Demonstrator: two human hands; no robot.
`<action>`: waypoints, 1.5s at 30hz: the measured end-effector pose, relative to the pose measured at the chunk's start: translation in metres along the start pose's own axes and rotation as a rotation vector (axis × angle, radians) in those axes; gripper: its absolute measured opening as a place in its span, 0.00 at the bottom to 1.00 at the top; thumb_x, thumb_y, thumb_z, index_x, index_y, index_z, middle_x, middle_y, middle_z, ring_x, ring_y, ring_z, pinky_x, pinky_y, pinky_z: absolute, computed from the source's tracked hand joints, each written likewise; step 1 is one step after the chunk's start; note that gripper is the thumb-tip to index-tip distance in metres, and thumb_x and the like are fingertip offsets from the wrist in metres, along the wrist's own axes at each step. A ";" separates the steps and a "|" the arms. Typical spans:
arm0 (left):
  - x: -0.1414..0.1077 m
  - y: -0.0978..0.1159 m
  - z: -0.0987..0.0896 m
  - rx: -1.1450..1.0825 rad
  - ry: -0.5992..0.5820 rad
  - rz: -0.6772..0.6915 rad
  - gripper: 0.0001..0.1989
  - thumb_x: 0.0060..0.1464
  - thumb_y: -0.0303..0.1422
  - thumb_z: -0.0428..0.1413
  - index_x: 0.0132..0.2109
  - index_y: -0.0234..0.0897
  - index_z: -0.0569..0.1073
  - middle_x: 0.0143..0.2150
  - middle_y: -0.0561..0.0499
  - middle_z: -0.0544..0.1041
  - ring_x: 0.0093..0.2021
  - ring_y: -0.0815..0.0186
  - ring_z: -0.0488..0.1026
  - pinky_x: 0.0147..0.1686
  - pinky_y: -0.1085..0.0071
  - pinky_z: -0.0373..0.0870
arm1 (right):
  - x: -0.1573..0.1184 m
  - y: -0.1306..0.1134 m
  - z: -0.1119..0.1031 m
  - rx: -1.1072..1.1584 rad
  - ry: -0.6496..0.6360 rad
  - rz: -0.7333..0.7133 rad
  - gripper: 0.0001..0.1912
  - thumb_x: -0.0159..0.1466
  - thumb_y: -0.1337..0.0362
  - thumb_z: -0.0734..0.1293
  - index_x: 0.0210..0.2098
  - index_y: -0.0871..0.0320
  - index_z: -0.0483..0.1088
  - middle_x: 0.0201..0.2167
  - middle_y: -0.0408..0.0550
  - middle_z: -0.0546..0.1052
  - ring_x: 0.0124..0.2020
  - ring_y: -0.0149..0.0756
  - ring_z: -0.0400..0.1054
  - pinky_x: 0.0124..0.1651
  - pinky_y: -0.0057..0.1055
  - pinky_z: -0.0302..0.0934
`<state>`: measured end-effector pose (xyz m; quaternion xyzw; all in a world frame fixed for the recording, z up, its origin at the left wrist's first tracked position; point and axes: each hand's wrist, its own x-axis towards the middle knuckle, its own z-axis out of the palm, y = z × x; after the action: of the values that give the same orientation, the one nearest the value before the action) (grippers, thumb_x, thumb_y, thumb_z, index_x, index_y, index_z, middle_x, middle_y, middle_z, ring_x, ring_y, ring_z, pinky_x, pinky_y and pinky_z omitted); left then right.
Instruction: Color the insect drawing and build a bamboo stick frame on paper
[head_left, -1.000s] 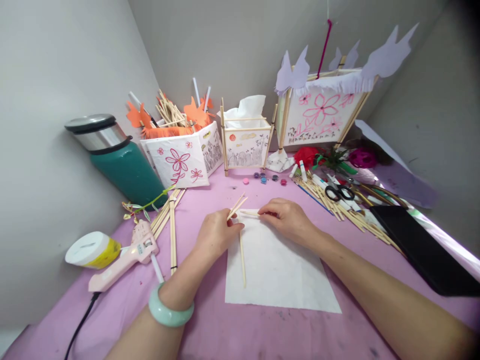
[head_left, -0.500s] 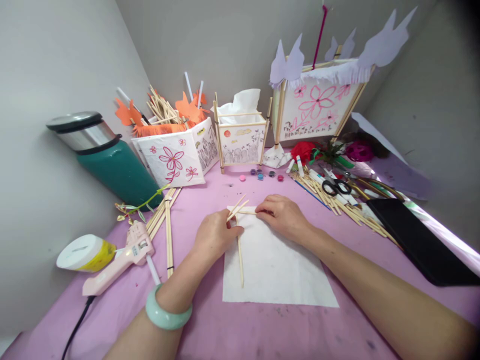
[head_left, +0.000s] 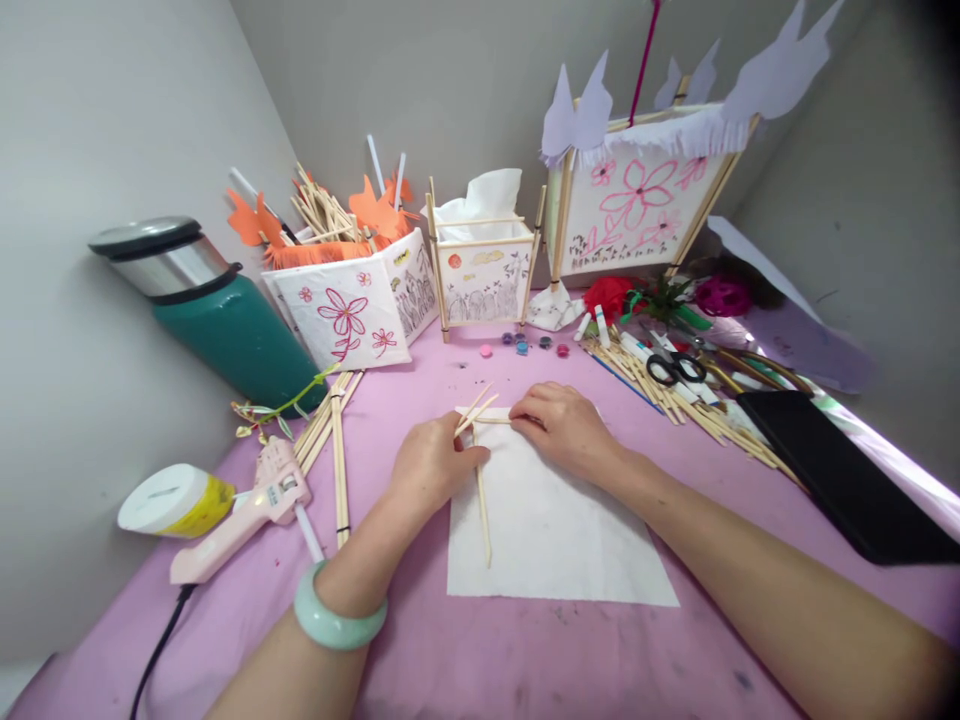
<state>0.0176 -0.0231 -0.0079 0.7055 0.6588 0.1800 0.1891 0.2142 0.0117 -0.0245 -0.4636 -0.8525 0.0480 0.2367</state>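
A white sheet (head_left: 570, 530) lies flat on the pink-purple tablecloth. My left hand (head_left: 435, 460), with a pale green bangle (head_left: 337, 615) at the wrist, is closed on thin wooden sticks (head_left: 477, 408) that cross near the sheet's top left corner. One longer stick (head_left: 482, 510) runs from there down the sheet's left side. Another short stick (head_left: 493, 420) lies along the top edge, its right end pinched by my right hand (head_left: 559, 425). The fingertips of both hands partly cover the sticks.
A pink glue gun (head_left: 240, 520), a tub (head_left: 176, 500) and a green bottle (head_left: 232, 330) are at the left. Paper-sided stick boxes (head_left: 486, 285) stand behind. Scissors (head_left: 676, 368), loose sticks (head_left: 697, 420) and a black phone-like slab (head_left: 840, 475) lie right.
The view has shifted slightly. Both hands keep nearly the same hold on the sticks, and nothing else has visibly moved.
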 end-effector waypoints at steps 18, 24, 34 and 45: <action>0.006 -0.008 -0.006 0.025 -0.014 -0.008 0.06 0.48 0.32 0.53 0.32 0.39 0.75 0.29 0.50 0.78 0.31 0.64 0.72 0.30 0.72 0.62 | -0.016 -0.089 -0.007 -0.143 -0.490 0.053 0.19 0.65 0.64 0.55 0.25 0.58 0.73 0.25 0.51 0.78 0.27 0.40 0.71 0.27 0.32 0.49; 0.006 -0.009 -0.005 0.039 -0.008 0.001 0.06 0.48 0.33 0.53 0.32 0.38 0.74 0.29 0.49 0.78 0.30 0.63 0.72 0.30 0.71 0.62 | -0.014 -0.092 -0.006 -0.152 -0.488 0.064 0.19 0.63 0.64 0.55 0.23 0.59 0.72 0.24 0.52 0.78 0.27 0.40 0.72 0.25 0.33 0.47; 0.005 -0.007 -0.005 0.035 0.001 0.006 0.07 0.48 0.32 0.53 0.32 0.38 0.75 0.29 0.50 0.78 0.31 0.63 0.73 0.31 0.71 0.63 | -0.011 -0.093 -0.002 -0.140 -0.460 0.082 0.19 0.63 0.64 0.55 0.23 0.59 0.74 0.24 0.53 0.78 0.25 0.39 0.71 0.24 0.32 0.44; 0.003 -0.004 0.000 0.013 0.031 -0.013 0.08 0.47 0.33 0.55 0.36 0.39 0.75 0.28 0.52 0.77 0.30 0.64 0.72 0.31 0.72 0.63 | -0.009 -0.092 -0.010 -0.055 -0.472 0.109 0.17 0.63 0.62 0.58 0.23 0.59 0.73 0.23 0.49 0.77 0.24 0.35 0.68 0.25 0.31 0.45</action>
<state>0.0142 -0.0196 -0.0095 0.6997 0.6673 0.1856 0.1754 0.1517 -0.0488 0.0088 -0.4912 -0.8589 0.1444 0.0152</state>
